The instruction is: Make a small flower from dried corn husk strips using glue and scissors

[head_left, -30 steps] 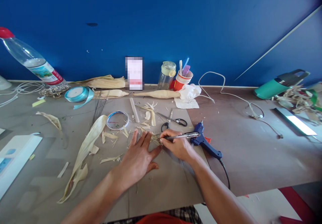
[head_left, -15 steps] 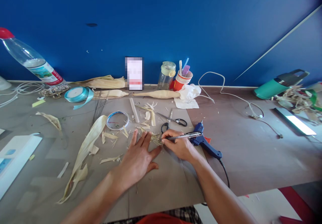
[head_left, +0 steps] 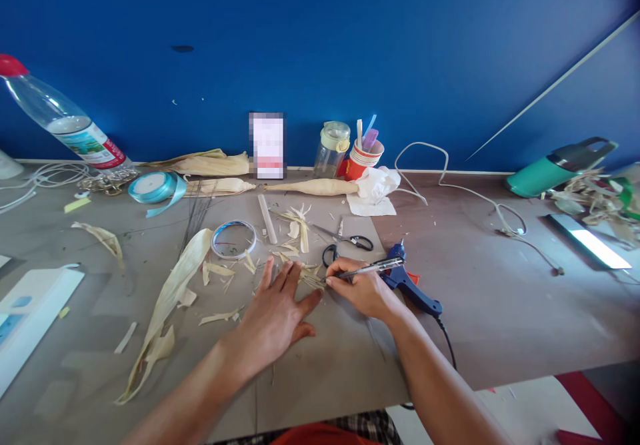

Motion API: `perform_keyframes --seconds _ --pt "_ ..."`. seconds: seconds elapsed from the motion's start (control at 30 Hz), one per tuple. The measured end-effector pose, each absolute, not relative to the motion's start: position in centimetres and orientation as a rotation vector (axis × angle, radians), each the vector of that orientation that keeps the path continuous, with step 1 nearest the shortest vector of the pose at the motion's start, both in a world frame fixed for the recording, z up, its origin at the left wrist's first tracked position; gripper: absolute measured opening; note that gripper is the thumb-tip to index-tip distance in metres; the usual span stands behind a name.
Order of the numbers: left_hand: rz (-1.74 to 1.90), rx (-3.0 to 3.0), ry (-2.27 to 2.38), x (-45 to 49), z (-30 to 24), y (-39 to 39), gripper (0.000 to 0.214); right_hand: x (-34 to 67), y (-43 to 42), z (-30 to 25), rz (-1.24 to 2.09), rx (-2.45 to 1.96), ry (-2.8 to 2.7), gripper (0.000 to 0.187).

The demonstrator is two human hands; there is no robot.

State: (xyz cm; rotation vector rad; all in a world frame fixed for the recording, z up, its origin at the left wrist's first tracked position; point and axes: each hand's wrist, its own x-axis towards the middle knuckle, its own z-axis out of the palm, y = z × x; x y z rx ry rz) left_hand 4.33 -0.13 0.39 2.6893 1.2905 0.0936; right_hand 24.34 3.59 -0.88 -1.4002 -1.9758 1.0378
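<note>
My left hand [head_left: 274, 315] lies flat on the table with its fingers stretched out, pressing down a small pale piece of corn husk [head_left: 311, 276]. My right hand [head_left: 359, 292] is closed around a thin metal-handled craft knife [head_left: 371, 269], its tip at the husk just beyond my left fingertips. Black-handled scissors [head_left: 345, 240] lie just behind both hands, and a blue glue gun [head_left: 411, 286] lies right behind my right hand.
A long husk leaf [head_left: 170, 298] and husk scraps lie to the left, by a tape ring [head_left: 233, 239]. Ribbon spool [head_left: 153, 186], bottle [head_left: 65, 125], jar [head_left: 332, 147], cup of tools [head_left: 364, 155], tissue [head_left: 376, 185], cables and a green flask [head_left: 550, 170] line the back.
My right hand with the knife has shifted slightly to the right and toward me. My left hand stays flat on the husk.
</note>
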Motion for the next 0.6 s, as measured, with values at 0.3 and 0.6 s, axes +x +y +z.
perform_keyframes --seconds 0.3,0.6 --pt "0.080 2.695 1.287 4.28 0.38 -0.09 0.052 24.73 3.62 -0.59 1.070 -1.421 -1.988 0.008" --pt "0.107 2.699 1.289 4.31 0.31 -0.14 0.052 24.99 3.61 -0.07 1.107 -1.461 -1.998 0.009"
